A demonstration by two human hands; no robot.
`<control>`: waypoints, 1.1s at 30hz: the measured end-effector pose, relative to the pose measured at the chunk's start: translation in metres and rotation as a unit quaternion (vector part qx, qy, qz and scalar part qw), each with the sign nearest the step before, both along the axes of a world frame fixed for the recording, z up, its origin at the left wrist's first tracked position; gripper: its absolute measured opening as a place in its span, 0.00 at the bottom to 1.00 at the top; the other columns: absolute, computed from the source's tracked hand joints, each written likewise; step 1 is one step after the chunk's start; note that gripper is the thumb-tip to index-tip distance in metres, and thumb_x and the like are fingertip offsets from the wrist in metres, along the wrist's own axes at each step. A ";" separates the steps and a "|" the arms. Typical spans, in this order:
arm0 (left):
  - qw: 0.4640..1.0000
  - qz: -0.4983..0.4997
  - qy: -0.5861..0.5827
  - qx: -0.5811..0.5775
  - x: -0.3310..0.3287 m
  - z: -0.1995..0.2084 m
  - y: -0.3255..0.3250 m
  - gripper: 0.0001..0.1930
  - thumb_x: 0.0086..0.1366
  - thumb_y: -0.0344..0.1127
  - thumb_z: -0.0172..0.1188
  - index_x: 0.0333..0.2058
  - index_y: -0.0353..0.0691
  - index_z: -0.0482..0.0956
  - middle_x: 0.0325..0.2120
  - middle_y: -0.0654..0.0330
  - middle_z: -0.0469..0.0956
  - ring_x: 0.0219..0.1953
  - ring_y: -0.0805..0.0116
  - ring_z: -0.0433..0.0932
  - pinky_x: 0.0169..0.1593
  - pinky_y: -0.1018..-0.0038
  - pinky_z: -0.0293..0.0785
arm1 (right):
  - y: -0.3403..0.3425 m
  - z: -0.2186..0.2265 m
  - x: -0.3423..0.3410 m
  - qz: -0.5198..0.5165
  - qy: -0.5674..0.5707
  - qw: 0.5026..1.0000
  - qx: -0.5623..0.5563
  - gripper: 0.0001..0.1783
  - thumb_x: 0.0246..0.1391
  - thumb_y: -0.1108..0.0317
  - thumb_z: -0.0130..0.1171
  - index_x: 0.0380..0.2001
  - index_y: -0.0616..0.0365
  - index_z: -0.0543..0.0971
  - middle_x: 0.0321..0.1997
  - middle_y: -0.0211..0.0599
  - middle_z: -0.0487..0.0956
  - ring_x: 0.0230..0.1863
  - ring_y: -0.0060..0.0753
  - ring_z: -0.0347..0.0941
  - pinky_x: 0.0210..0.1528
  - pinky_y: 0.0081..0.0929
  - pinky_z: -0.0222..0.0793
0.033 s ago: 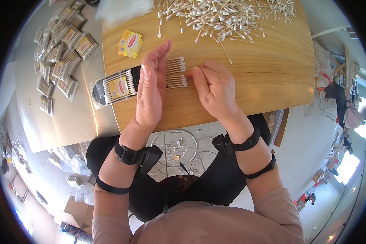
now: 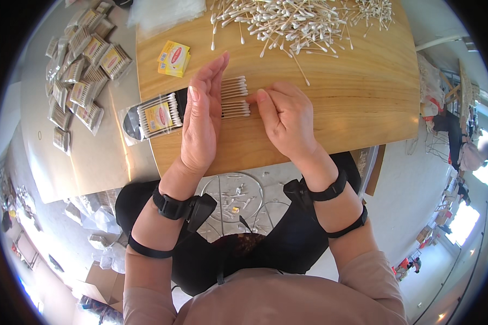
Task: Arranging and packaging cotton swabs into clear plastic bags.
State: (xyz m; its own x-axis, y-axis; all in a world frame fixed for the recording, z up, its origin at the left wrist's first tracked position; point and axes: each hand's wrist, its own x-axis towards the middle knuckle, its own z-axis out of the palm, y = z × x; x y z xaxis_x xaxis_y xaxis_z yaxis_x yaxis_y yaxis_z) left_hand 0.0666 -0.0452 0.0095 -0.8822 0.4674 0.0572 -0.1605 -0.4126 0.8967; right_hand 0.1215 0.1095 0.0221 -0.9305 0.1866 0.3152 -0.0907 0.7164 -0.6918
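My left hand [image 2: 201, 111] stands on edge with its fingers stretched out straight. It crosses the black holder [image 2: 131, 123] and hides its middle. To the left of this hand, a clear bag on the holder contains a row of cotton swabs [image 2: 173, 110] and a yellow label card [image 2: 158, 116]. More cotton swabs [image 2: 234, 86] stick out to the right of the hand in two groups, white tips facing right. My right hand [image 2: 287, 115] is closed, thumb against the curled fingers, its index fingertip at the gap between the groups. Whether a swab is pinched there is hidden.
A big heap of loose cotton swabs [image 2: 303, 24] lies at the wooden table's far side. Yellow cards [image 2: 174, 58] and clear plastic bags [image 2: 168, 13] are at the far left. Filled swab packs [image 2: 81, 70] pile up on the metal table [image 2: 43, 162].
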 end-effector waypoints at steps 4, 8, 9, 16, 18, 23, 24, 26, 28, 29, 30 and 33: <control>1.000 0.002 0.004 0.016 -0.001 -0.003 0.000 0.32 0.78 0.53 0.29 0.66 0.29 0.53 0.69 0.46 0.53 0.74 0.56 0.47 0.75 0.63 0.36 | -0.002 0.001 -0.003 -0.010 0.012 1.000 -0.024 0.12 0.57 0.70 0.61 0.19 0.57 0.79 0.19 0.36 0.71 0.23 0.43 0.69 0.25 0.39 0.63; 1.000 0.004 -0.006 0.018 0.000 -0.003 0.000 0.30 0.79 0.51 0.29 0.66 0.30 0.54 0.69 0.46 0.54 0.74 0.56 0.47 0.75 0.63 0.37 | -0.002 0.000 -0.003 -0.021 0.006 1.000 -0.004 0.14 0.58 0.69 0.61 0.18 0.58 0.78 0.19 0.36 0.71 0.23 0.44 0.69 0.25 0.39 0.62; 1.000 0.006 -0.012 0.023 0.000 -0.002 0.000 0.30 0.79 0.50 0.29 0.66 0.30 0.54 0.69 0.46 0.54 0.74 0.55 0.48 0.75 0.63 0.37 | -0.003 0.000 -0.004 -0.022 0.010 1.000 0.003 0.14 0.58 0.69 0.60 0.18 0.58 0.78 0.19 0.36 0.71 0.23 0.44 0.69 0.24 0.39 0.62; 1.000 0.004 -0.010 0.023 0.000 -0.001 0.001 0.30 0.79 0.50 0.29 0.65 0.30 0.55 0.68 0.47 0.55 0.74 0.55 0.48 0.75 0.63 0.38 | -0.001 0.004 -0.004 -0.021 0.000 1.000 0.013 0.14 0.59 0.68 0.59 0.19 0.58 0.77 0.18 0.36 0.71 0.23 0.45 0.69 0.24 0.40 0.62; 1.000 0.008 -0.010 0.009 0.000 -0.001 0.000 0.29 0.79 0.50 0.29 0.64 0.30 0.56 0.68 0.48 0.56 0.73 0.55 0.48 0.75 0.63 0.38 | -0.004 0.002 -0.005 -0.032 -0.007 0.999 0.003 0.14 0.60 0.68 0.59 0.19 0.58 0.77 0.18 0.36 0.71 0.23 0.45 0.69 0.25 0.40 0.63; 1.000 0.012 -0.015 0.019 0.000 -0.001 0.002 0.28 0.79 0.49 0.29 0.63 0.31 0.58 0.68 0.49 0.56 0.73 0.55 0.49 0.75 0.62 0.38 | -0.004 0.003 -0.007 -0.032 -0.006 0.999 0.011 0.14 0.60 0.68 0.59 0.20 0.58 0.78 0.18 0.36 0.71 0.23 0.45 0.69 0.25 0.40 0.63; 1.000 0.011 -0.009 0.015 -0.001 -0.002 0.002 0.28 0.79 0.49 0.29 0.63 0.31 0.58 0.67 0.49 0.57 0.73 0.55 0.49 0.75 0.62 0.38 | -0.004 0.005 -0.007 -0.032 -0.010 0.999 0.010 0.14 0.60 0.68 0.58 0.21 0.58 0.78 0.17 0.36 0.71 0.22 0.45 0.69 0.25 0.40 0.64; 1.000 0.014 -0.011 0.021 -0.001 -0.004 0.002 0.28 0.79 0.49 0.29 0.63 0.31 0.59 0.67 0.49 0.57 0.73 0.55 0.50 0.75 0.62 0.38 | -0.002 0.005 -0.006 -0.022 -0.023 0.999 0.014 0.09 0.59 0.67 0.60 0.25 0.58 0.80 0.22 0.36 0.73 0.25 0.45 0.70 0.27 0.39 0.65; 0.999 0.019 -0.012 0.025 0.000 -0.006 0.001 0.28 0.79 0.49 0.29 0.62 0.31 0.59 0.67 0.49 0.57 0.73 0.55 0.50 0.75 0.62 0.38 | -0.002 0.010 -0.004 -0.011 -0.036 0.999 0.018 0.06 0.57 0.67 0.61 0.29 0.57 0.81 0.26 0.36 0.76 0.28 0.45 0.71 0.29 0.39 0.67; 1.000 0.018 -0.009 0.021 -0.001 -0.006 0.000 0.28 0.79 0.50 0.30 0.63 0.31 0.59 0.67 0.49 0.57 0.73 0.55 0.50 0.75 0.62 0.38 | -0.005 0.017 -0.003 0.007 -0.039 0.997 0.064 0.10 0.55 0.66 0.63 0.39 0.58 0.80 0.36 0.39 0.77 0.37 0.45 0.73 0.37 0.39 0.69; 1.000 0.017 -0.006 0.017 -0.002 -0.005 -0.002 0.28 0.79 0.50 0.30 0.63 0.31 0.58 0.68 0.48 0.57 0.73 0.55 0.50 0.75 0.62 0.38 | -0.008 0.021 -0.003 0.026 -0.042 0.993 0.110 0.19 0.53 0.65 0.64 0.48 0.58 0.79 0.45 0.41 0.78 0.46 0.46 0.75 0.45 0.39 0.71; 1.000 0.004 -0.018 0.006 0.000 0.001 0.000 0.29 0.79 0.50 0.30 0.64 0.31 0.57 0.68 0.46 0.55 0.73 0.55 0.49 0.75 0.61 0.38 | -0.013 0.011 0.002 0.058 -0.054 0.981 0.175 0.35 0.51 0.60 0.65 0.62 0.60 0.70 0.64 0.44 0.70 0.66 0.46 0.65 0.65 0.42 0.61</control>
State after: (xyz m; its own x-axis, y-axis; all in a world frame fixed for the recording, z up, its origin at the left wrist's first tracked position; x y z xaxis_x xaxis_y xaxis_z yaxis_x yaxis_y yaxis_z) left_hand 0.0664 -0.0457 0.0101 -0.8878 0.4592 0.0313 -0.1880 -0.4239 0.8860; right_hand 0.1239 0.0969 0.0333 -0.9707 -0.0242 0.2389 -0.1248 0.9007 -0.4162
